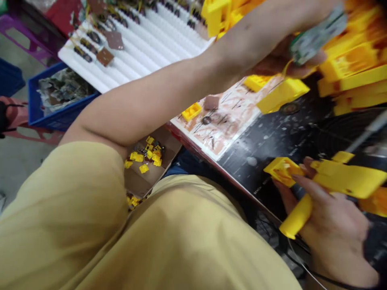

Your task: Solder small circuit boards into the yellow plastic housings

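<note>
My left hand (298,66) reaches across the bench at upper right, blurred by motion. Its fingers are closed on a green circuit board (317,38) with a thin yellow wire. Just below that hand is a yellow plastic case (282,96); whether the wire joins them I cannot tell. At lower right, my right hand (329,213) has its fingers wrapped round yellow plastic parts. A small hollow yellow housing (282,170) shows at its fingertips. Against the hand are a rounded yellow piece (296,217) and a flat yellow panel (350,177).
Yellow cases (350,64) are heaped at upper right. A ridged white foam tray (157,44) bears wired parts and brown squares. A stained white board (223,133) lies on the black bench (250,161). Below stands a cardboard box (142,179) with yellow pieces; a blue crate (39,114) is left.
</note>
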A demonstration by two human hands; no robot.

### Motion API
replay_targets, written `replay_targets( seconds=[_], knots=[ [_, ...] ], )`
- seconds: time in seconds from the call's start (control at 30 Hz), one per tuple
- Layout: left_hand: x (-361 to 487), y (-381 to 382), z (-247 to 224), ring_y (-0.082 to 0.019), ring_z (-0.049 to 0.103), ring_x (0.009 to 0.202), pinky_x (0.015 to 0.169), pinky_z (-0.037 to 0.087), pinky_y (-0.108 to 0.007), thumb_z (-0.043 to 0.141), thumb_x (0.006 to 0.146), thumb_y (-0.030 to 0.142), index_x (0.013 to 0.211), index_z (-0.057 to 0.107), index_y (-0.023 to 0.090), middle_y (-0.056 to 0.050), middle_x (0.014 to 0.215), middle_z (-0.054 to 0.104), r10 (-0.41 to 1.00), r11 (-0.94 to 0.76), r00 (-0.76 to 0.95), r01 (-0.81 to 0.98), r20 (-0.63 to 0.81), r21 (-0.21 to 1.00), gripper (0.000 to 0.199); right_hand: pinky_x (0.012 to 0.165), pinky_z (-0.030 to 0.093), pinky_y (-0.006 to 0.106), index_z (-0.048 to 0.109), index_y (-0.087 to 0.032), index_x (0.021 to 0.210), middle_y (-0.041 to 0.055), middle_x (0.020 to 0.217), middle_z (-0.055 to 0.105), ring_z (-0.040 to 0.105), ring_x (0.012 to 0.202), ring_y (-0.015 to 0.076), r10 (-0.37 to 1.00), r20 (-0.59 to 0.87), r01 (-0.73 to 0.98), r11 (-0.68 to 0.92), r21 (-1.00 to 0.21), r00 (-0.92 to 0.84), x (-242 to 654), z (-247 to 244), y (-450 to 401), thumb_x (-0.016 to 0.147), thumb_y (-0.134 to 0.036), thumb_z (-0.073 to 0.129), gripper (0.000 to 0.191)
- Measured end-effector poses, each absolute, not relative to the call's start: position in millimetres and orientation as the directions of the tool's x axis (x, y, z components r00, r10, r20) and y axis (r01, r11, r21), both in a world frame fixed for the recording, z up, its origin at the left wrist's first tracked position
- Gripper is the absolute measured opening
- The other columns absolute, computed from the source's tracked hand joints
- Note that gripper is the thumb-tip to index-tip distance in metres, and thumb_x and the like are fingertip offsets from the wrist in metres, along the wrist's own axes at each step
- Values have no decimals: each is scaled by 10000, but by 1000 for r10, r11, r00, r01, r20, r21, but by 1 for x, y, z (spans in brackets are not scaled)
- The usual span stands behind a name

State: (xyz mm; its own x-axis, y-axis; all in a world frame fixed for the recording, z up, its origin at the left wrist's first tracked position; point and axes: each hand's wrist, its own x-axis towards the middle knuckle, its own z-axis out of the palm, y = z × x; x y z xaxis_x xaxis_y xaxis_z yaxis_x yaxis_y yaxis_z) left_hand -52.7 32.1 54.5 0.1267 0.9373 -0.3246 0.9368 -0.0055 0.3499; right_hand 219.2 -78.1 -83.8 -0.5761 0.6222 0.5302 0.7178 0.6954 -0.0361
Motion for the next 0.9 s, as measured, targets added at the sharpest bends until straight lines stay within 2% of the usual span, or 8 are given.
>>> replay_targets(
  seconds=[0.07,0.13,0.27,0.4,0.5,0.63,0.8,0.9],
  knots=[
    [-51,26,52,-179,589,1181,743,438,-229,26,983,281,974,688,133,61,1298,619,910,-42,339,650,-240,759,679,705,603,437,437,-257,1425,165,1229,653,697,958,372,633,510,715,697,-48,-583,223,-83,-77,772,-150,756,735],
    [-48,18,40,-142,675,1075,803,508,-253,130,1002,148,1231,594,170,-14,1241,679,848,92,486,256,-210,962,518,722,604,413,462,-245,1396,152,1154,686,704,941,348,647,492,718,694,-61,-583,225,-76,-80,759,-132,765,715],
    [-41,-4,1,-178,722,1023,885,577,-359,270,1016,156,1346,475,178,-122,1252,685,763,421,563,-57,-319,905,389,831,602,399,454,-250,1357,125,1113,697,701,980,297,676,520,706,685,-180,-523,217,-60,-91,740,-203,809,713],
    [-38,-24,-29,-179,700,1082,977,554,-386,376,1001,201,1266,508,205,-107,1207,704,719,638,512,-221,-469,737,296,917,581,434,422,-204,1306,198,1239,623,639,1141,313,736,507,669,653,-355,-449,194,-58,-94,764,-311,801,670],
    [-39,-32,-34,-185,691,1099,1005,535,-411,404,989,199,1203,543,202,-97,1167,717,709,664,510,-252,-487,704,255,923,573,461,441,-201,1258,182,1200,639,639,1136,313,746,513,641,648,-412,-425,176,-61,-91,798,-360,768,586],
    [-42,-37,-27,-195,689,1094,957,564,-410,418,978,186,1166,564,182,-114,1192,703,710,644,540,-241,-451,726,238,878,582,420,455,-238,1233,83,1065,688,700,912,228,741,535,595,658,-461,-406,160,-61,-89,844,-258,720,472],
    [-49,-35,-19,-196,674,1116,888,607,-365,406,978,195,1243,531,183,-112,1215,680,780,518,487,-152,-392,842,293,928,569,375,394,-285,1275,67,1178,659,657,1097,212,753,533,542,652,-529,-385,152,-60,-82,874,-227,683,498],
    [-55,-32,-23,-174,689,1038,808,627,-307,470,946,184,1227,565,186,-84,1178,678,784,496,460,-64,-416,866,296,886,574,343,430,-274,1260,57,1146,671,662,1084,213,763,508,564,641,-521,-399,153,-61,-78,867,-276,702,479]
  ],
)
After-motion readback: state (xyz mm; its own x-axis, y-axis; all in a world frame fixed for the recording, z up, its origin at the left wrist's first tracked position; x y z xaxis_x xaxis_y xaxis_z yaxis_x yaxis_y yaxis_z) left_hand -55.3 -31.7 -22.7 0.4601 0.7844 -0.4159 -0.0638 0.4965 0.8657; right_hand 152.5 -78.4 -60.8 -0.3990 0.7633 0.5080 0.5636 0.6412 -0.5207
